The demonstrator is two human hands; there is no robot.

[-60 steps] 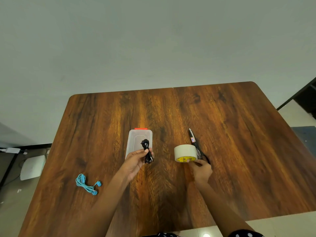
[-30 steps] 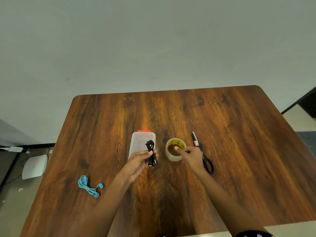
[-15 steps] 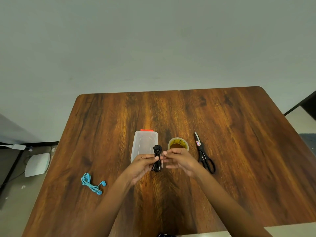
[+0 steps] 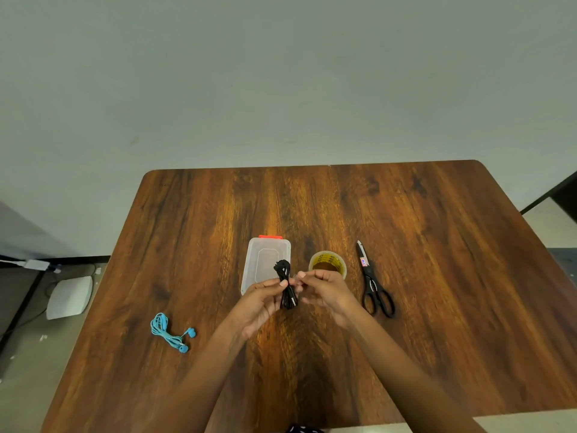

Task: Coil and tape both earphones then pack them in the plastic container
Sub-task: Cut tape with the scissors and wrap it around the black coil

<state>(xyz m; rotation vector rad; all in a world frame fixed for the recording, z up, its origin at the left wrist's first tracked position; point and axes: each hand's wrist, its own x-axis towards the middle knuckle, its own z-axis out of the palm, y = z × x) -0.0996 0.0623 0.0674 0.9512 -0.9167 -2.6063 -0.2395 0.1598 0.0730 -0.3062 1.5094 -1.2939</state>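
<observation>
Far left on the table (image 4: 437, 232): blue earphones (image 4: 170, 332), loosely bunched, untouched, well apart from both hands.

Centre-left: plastic container (image 4: 265, 260), lid on, red tab at far end.

Left hand (image 4: 260, 303) pinches the coiled black earphones (image 4: 286, 287) at mid-bundle, thumb and fingers curled round it. Bundle's long axis runs away from the person, held just above the container's near right corner.

Right hand (image 4: 324, 290) sits just right of the bundle, fingertips pinched together against it; appears to hold a small clear tape piece, too faint to confirm.

Tape roll (image 4: 327, 264) flat behind the right hand; scissors (image 4: 373, 282) further right.

Versus two seconds ago: the right hand has left the roll and come across to the bundle; the roll now lies flat.
</observation>
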